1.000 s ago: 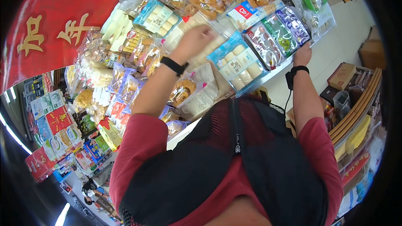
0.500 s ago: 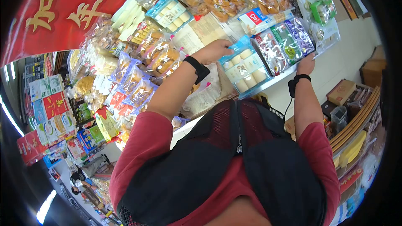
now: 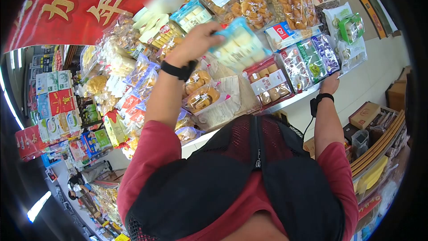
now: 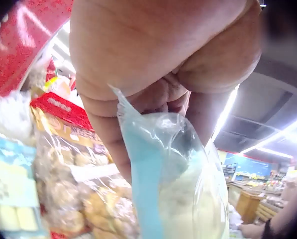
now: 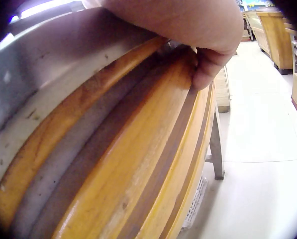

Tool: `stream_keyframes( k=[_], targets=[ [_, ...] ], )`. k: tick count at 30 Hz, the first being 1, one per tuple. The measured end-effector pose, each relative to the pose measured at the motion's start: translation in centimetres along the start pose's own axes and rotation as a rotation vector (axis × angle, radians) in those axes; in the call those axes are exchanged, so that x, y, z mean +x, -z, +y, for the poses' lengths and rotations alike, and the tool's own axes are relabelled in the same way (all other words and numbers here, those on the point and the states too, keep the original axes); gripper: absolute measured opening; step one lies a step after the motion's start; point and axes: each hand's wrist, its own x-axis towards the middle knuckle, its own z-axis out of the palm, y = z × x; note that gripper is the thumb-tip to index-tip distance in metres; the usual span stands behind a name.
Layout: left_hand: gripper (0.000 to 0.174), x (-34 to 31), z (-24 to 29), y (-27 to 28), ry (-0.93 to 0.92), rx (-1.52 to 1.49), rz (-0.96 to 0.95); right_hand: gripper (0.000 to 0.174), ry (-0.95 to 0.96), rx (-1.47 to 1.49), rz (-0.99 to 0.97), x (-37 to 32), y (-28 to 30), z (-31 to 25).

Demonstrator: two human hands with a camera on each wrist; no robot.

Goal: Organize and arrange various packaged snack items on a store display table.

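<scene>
My left hand (image 3: 198, 40) pinches one end of a pack of white cakes (image 3: 238, 47) in clear and light-blue wrap, raised over the display. In the left wrist view, the pack (image 4: 188, 189) hangs below the fingers, its blue end seam upward. A red-trimmed pack of brown cakes (image 3: 269, 80) lies at the front of the display. My right hand (image 3: 330, 82) grips the display's edge at the right; in the right wrist view, the hand (image 5: 188, 25) lies over the metal rim (image 5: 53, 59), a digit bent against the wooden slats (image 5: 153, 119).
Red, green and purple packs (image 3: 312, 60) lie right of the brown cakes. Another blue pack (image 3: 191, 15) sits among bagged pastries at the back. Brown paper (image 3: 227, 98) covers part of the display. A red banner (image 3: 84, 9) stands at the back left.
My left hand moved from over the papers to the blue pack, took hold and lifted it leftward. The brown cakes beneath came into view. My right hand stayed at the edge.
</scene>
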Motion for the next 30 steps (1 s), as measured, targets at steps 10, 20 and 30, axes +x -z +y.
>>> stream_keyframes(
  k=[10,20,30],
  targets=[
    [0.027,3.5,-10.0,6.8,0.193,0.379,0.118,0.072,0.017,-0.003,-0.023,-0.6,0.4,-0.7],
    [0.03,5.8,-15.6,6.3,0.311,0.645,0.29,0.071,-0.021,0.032,-0.004,-0.2,0.0,-0.1],
    [0.035,5.5,-12.5,3.6,0.16,0.859,0.509,0.073,0.01,-0.002,-0.003,-0.4,0.2,-0.3]
  ],
)
